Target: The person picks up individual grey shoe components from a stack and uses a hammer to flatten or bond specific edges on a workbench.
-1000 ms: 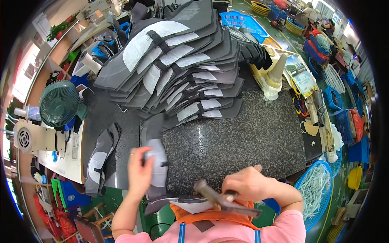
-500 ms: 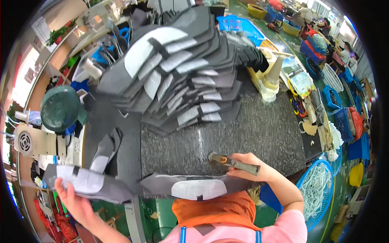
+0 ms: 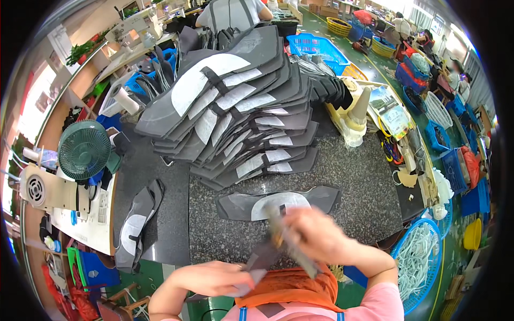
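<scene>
A shoemaker's hammer (image 3: 278,235) is in my right hand (image 3: 318,232); both are smeared by motion. Its head covers part of a dark grey curved sheet piece (image 3: 235,206) with a whitish patch, lying flat on the speckled stone slab (image 3: 348,176). Close to my body, my left hand (image 3: 211,279) pinches another dark grey piece (image 3: 259,259), mostly hidden by hand and hammer. Beyond, many like pieces form a fanned, overlapping stack (image 3: 230,107). A few more (image 3: 134,230) lie on the dark table at left.
A green fan (image 3: 84,150) and a beige machine (image 3: 48,187) stand at left. On the right are a thread cone (image 3: 360,112), scissors (image 3: 385,125) and a blue basket of white strips (image 3: 417,267). A person (image 3: 230,13) sits beyond the stack.
My left hand has left the piece at far left, now on the small pile, and come in front of me holding another. The slab piece lies farther from me. The hammer has swung nearer.
</scene>
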Demonstrator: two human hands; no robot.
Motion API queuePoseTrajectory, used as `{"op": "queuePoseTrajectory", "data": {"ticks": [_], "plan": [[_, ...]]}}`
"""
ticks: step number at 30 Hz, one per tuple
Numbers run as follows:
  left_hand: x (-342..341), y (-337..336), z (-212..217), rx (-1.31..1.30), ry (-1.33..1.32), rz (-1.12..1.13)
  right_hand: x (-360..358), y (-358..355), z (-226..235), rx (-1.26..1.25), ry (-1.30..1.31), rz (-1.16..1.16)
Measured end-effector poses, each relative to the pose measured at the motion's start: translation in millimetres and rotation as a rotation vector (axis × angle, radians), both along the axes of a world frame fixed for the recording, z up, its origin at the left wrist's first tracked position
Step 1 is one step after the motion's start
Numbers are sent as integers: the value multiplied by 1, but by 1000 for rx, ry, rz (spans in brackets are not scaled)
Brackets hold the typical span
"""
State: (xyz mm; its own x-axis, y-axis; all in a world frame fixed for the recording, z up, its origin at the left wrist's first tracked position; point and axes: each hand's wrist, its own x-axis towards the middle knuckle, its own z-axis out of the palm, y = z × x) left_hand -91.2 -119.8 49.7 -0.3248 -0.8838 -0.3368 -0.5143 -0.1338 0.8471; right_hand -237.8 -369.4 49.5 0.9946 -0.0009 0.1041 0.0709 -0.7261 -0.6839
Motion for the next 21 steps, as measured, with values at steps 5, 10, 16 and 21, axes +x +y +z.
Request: {"op": "queuePoseTrajectory", "data": {"ticks": [5, 10, 16, 21], "plan": [[-14, -24, 0, 40, 80, -137, -16, 27, -39, 133, -47, 346], [-20, -12, -3, -84, -138, 479, -21, 16, -37, 155, 24, 129], [-22, -25, -16, -300, -211, 499, -24, 6, -39, 164, -79, 14], [-29, -34, -12, -85, -34, 528, -37, -8, -46, 327, 51, -37]]}}
